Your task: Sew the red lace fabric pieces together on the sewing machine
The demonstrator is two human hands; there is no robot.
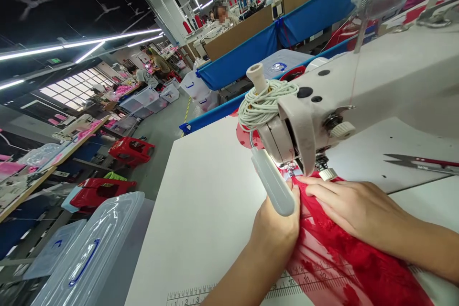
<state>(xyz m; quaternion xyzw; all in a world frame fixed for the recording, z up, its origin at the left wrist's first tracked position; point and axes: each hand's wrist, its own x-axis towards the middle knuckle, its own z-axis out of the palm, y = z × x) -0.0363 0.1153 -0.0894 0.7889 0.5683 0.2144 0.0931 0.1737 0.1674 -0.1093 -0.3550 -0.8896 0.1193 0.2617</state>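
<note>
Sheer red lace fabric runs from under the sewing machine toward me across the table. My left hand is closed on the fabric's left edge just before the presser foot; a grey lamp partly hides its fingers. From the right, my right hand grips the same fabric, its fingertips close to the needle area and its thumb out of sight. Pale green cord is wound on top of the machine head. Thread snips lie to the right of my right hand.
A printed ruler scale crosses the white table near its front. Lidded clear plastic bins and red stools stand to the left. Beyond the table hangs blue cloth. Other people work farther back.
</note>
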